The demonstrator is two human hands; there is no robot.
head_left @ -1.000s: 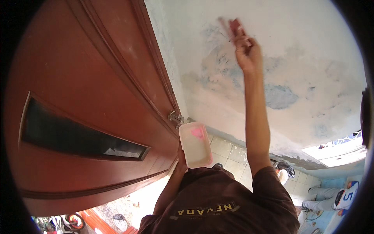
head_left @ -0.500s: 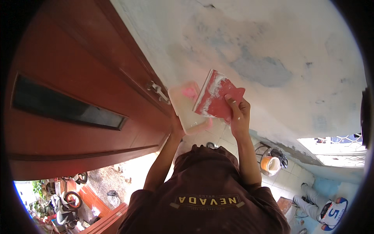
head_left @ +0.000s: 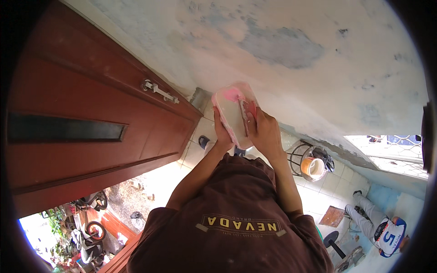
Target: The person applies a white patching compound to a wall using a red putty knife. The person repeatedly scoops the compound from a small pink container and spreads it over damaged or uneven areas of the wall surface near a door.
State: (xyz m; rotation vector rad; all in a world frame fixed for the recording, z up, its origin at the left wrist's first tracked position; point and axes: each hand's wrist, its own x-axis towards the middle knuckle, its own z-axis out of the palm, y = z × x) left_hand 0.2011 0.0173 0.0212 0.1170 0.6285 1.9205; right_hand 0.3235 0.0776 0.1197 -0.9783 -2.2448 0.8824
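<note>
My left hand (head_left: 222, 131) grips the side of a shallow pink plastic tub (head_left: 232, 117) with pale insides and a brighter pink smear at its far end. My right hand (head_left: 266, 134) is closed round a red putty spreader (head_left: 249, 113), seen nearly edge-on. The blade reaches into the tub's right side, and my fingers hide part of it. Whether its edge touches the tub's bottom I cannot tell. Both hands are in front of my chest, close to the patchy white wall (head_left: 200, 50), which has a grey-blue patch (head_left: 282, 45).
On the left stands a brown door (head_left: 68, 154) with a metal handle (head_left: 159, 92). To the right, an orange-and-white bucket (head_left: 313, 167) rests on a round stool, near a grilled window (head_left: 396, 152). A person in a white shirt (head_left: 389, 234) is far right. Motorbikes (head_left: 88, 241) stand outside, lower left.
The red spreader has come down from above the tub's right side into it. The tub has shifted right and slightly up in view. My view has turned, and the door appears farther left.
</note>
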